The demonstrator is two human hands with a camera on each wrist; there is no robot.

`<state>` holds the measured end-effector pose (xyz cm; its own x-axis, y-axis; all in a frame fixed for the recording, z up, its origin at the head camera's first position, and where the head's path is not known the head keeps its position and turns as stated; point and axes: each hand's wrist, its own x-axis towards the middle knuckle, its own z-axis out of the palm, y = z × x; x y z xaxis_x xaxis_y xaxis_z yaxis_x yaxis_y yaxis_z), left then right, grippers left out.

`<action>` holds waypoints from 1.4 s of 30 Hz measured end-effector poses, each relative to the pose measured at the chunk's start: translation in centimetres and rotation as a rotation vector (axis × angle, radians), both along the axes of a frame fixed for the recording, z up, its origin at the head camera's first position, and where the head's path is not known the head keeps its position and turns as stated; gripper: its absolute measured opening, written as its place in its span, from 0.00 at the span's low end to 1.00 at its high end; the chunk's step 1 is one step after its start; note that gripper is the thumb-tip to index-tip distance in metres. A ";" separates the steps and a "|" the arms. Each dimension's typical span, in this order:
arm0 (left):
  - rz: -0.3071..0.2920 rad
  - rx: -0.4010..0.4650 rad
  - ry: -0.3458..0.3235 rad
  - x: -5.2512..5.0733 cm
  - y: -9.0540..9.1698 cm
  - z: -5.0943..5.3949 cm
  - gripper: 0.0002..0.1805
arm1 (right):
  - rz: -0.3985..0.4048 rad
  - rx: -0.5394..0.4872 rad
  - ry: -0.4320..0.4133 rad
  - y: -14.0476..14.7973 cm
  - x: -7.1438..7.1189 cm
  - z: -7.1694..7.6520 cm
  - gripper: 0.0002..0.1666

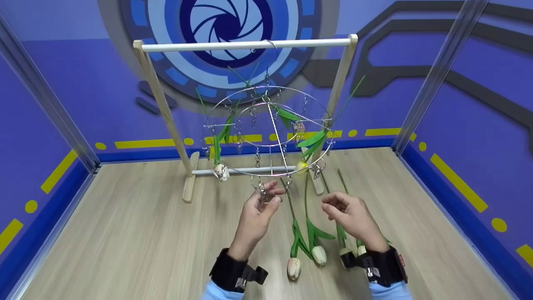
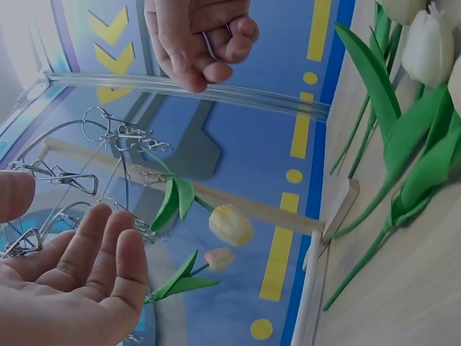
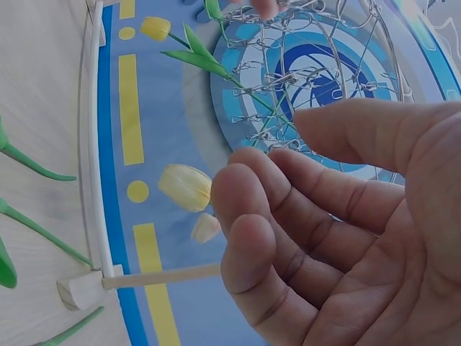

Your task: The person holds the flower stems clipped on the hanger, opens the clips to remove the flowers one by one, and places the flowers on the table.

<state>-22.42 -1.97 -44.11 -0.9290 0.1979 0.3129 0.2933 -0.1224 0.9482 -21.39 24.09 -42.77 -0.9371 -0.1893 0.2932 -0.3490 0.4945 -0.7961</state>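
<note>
From the head view, I see a wooden rack point(image 1: 245, 45) standing on the bench point(image 1: 125, 233), with a round wire hanger point(image 1: 277, 139) hooked over its top rail. Tulips hang head down from it: a pale tulip point(image 1: 221, 171) at the left front, a yellow tulip point(image 1: 300, 167) at the right and a pinkish tulip point(image 1: 299, 128) farther back. The person's left hand point(image 1: 255, 214) is raised beneath the front edge, right by a metal clip point(image 1: 261, 188). The right hand point(image 1: 354, 214) hovers over the bench, loosely bent, grasping nothing. Between the arms lie a pink-white tulip point(image 1: 294, 268) and a white tulip point(image 1: 319, 255), stems toward the rack; more flowers lie partly hidden by the black band point(image 1: 385, 266) on the right wrist.

From the left wrist, the left hand's fingers are relaxed and fairly straight, thumb apart, with clips close about them; I can't tell whether any metal touches the skin. The yellow tulip hangs just beyond, and the loose tulips on the bench fill one side.

From the right wrist, the right hand is slack and released, fingers gently curved, thumb apart. Behind it are the hanger's clips and hanging tulips.
</note>
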 end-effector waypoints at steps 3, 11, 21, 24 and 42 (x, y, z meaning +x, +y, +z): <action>-0.019 0.046 -0.029 0.1 0.1 0.2 0.25 | -0.006 0.005 -0.007 0.0 0.0 0.0 0.07; -0.091 0.080 -0.100 0.5 0.6 0.3 0.25 | -0.016 0.015 -0.012 -0.1 -0.1 0.0 0.06; -0.111 0.129 -0.090 0.6 1.0 0.2 0.22 | -0.032 0.015 -0.020 0.0 -0.3 0.0 0.06; -0.067 0.152 -0.075 0.7 1.0 0.4 0.19 | -0.033 0.016 -0.011 0.1 -0.4 -0.1 0.06; 0.022 0.278 -0.012 0.6 -2.2 1.6 0.14 | -0.045 0.000 -0.060 0.7 -0.8 -0.9 0.07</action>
